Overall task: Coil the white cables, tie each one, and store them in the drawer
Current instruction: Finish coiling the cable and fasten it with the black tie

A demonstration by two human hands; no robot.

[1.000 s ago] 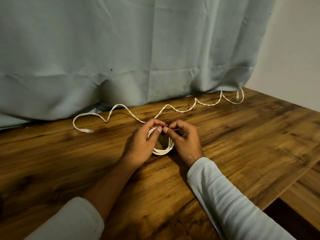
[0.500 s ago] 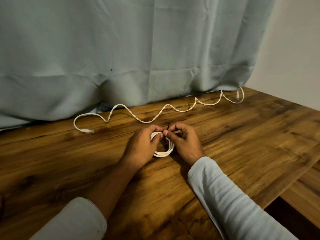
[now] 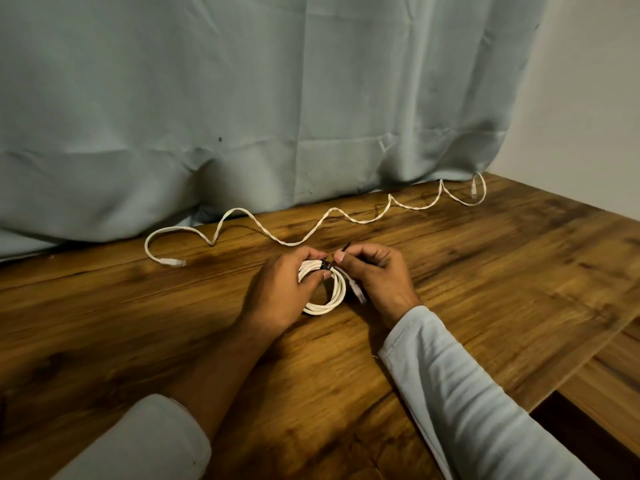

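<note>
A coiled white cable [image 3: 333, 296] lies on the wooden table [image 3: 485, 271] in the middle of the head view. My left hand [image 3: 280, 289] grips the coil's upper left side, fingers curled round its strands. A black tie [image 3: 326, 265] is wrapped round the top of the coil. My right hand [image 3: 379, 277] pinches the tie's free end just right of the wrap, and the cable's plug lies under its palm. A second white cable [image 3: 311, 233] lies uncoiled in waves along the table's back edge.
A pale blue curtain [image 3: 242, 116] hangs down to the table's back edge. A white wall [image 3: 588, 98] is at the right. At lower right the table edge drops to a dark gap [image 3: 581, 434] with another wooden surface [image 3: 616, 379] beside it.
The black tie now sits wrapped round the top of the coil. My right hand has shifted right, pulling the tie's end. The coil's plug end now shows under that hand.
</note>
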